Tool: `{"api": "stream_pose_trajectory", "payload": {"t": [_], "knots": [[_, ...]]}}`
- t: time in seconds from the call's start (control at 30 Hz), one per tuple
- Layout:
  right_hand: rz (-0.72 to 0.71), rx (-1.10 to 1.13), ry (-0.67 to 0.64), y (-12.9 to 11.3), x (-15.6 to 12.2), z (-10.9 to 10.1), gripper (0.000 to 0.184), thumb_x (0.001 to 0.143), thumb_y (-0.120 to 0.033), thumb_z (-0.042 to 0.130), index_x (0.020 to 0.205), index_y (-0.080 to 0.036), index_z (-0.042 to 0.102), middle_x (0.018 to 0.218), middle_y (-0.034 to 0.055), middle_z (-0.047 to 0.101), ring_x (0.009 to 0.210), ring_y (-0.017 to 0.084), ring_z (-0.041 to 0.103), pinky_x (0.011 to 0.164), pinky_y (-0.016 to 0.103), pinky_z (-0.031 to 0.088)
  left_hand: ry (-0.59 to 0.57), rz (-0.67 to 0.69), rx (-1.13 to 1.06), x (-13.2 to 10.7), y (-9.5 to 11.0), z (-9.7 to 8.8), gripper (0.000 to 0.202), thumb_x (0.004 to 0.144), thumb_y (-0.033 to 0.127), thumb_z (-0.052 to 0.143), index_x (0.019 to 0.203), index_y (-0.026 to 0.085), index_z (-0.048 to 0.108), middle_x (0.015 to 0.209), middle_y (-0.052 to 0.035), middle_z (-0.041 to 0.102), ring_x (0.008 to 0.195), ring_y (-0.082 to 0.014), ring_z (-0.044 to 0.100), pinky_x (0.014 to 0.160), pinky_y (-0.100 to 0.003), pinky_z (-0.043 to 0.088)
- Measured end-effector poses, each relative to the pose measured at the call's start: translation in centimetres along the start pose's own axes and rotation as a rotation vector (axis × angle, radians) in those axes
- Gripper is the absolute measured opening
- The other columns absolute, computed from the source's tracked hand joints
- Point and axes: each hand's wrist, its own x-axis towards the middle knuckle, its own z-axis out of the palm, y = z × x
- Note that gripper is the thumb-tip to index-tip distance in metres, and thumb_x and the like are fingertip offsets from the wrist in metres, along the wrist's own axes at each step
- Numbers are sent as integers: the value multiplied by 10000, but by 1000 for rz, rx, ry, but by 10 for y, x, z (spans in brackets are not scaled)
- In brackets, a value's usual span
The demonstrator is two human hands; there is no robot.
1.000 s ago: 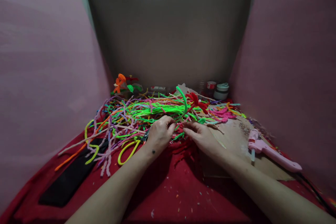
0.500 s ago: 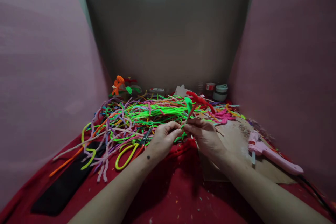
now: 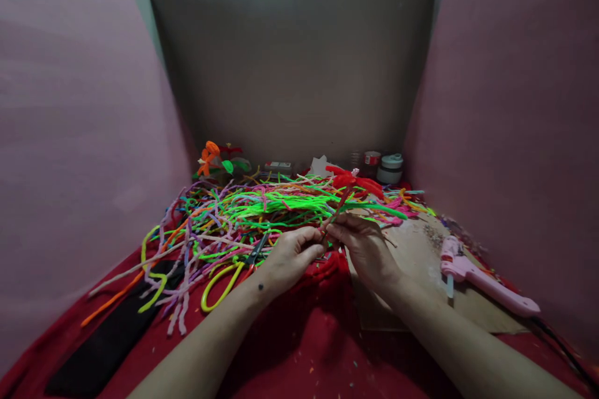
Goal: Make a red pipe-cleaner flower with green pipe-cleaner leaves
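Both my hands meet at the middle, pinching the stem of a red pipe-cleaner flower [image 3: 358, 184]. My left hand [image 3: 296, 257] is closed on the stem's lower end, thumb against fingers. Just to its right, my right hand [image 3: 367, 248] pinches the same stem slightly higher. Red fuzzy petals with a small pale centre lean away to the upper right. A long green leaf [image 3: 381, 207] of pipe cleaner sticks out to the right, above my right hand. The lowest part of the stem is hidden by my fingers.
A tangled heap of coloured pipe cleaners [image 3: 276, 202] spreads behind my hands. Scissors [image 3: 224, 283] with yellow and red handles lie left. A pink glue gun [image 3: 486, 280] rests on cardboard [image 3: 397, 318] at right. An orange flower [image 3: 208, 158] and a lidded jar [image 3: 390, 168] stand behind.
The flower has turned in my fingers. Its green leaf, upright left of the stem before, now points right, and the petals show more from the side. Both hands keep their pinch.
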Motion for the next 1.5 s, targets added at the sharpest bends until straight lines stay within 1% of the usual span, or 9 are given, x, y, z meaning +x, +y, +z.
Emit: {"api": "stream_pose_trajectory", "payload": {"t": [0.17,0.27,0.37,0.47,0.57,0.7,0.97,1.13,1.5], "knots": [[32,33,42,-7,-3,-2,117,637,-274,662,611,-188,587,547,-37,544,515,99,465,511,232,375,1,-20,89,3,-6,-3,113,733,186,524,783,155,621,747,-8,600,712,-124,527,672,-224,414],[12,-2,26,-3,-3,-7,153,674,-314,651,639,-184,577,527,-40,521,498,95,451,493,230,357,169,-43,-67,3,-6,-6,172,734,225,553,884,159,606,847,-28,616,781,-140,557,703,-237,443],[9,-24,8,4,-6,-7,181,681,-328,660,645,-183,558,514,-51,490,476,89,420,475,232,334,372,45,-232,0,-1,-5,196,737,250,580,918,178,600,825,-10,587,772,-126,552,717,-231,451],[52,-55,-76,6,-14,-1,187,714,-345,634,651,-184,561,488,-55,456,443,86,389,444,233,302,438,164,-323,-5,4,-2,264,694,227,646,955,211,612,837,-3,565,800,-129,547,739,-233,457],[60,-92,-159,3,-24,8,176,732,-343,613,664,-185,574,491,-50,468,432,82,394,427,227,295,402,195,-311,-7,10,2,230,673,208,667,902,223,655,861,-10,584,810,-141,549,741,-241,461],[69,-107,-224,1,-32,14,125,766,-280,564,681,-189,570,480,-48,508,408,85,438,418,219,335,370,127,-270,-6,16,1,46,629,196,689,675,195,689,733,-3,583,722,-129,536,683,-230,455],[190,84,-289,0,-33,21,128,736,-294,567,711,-183,509,430,-64,516,337,83,462,356,194,378,312,-174,-779,-1,10,-1,176,452,151,779,582,135,663,616,12,614,472,-78,525,445,-198,422],[248,144,-312,-1,-35,23,180,714,-326,604,725,-174,508,431,-55,535,335,86,490,339,187,403,182,-152,-869,0,2,-7,175,456,103,777,575,133,653,622,-1,650,457,-88,543,430,-200,432],[255,132,-286,-3,-34,21,177,699,-313,632,709,-152,560,436,-49,540,319,75,471,332,184,391,159,-13,-985,6,-4,-7,196,447,29,759,577,152,680,723,18,643,617,-68,568,532,-148,435]]}}
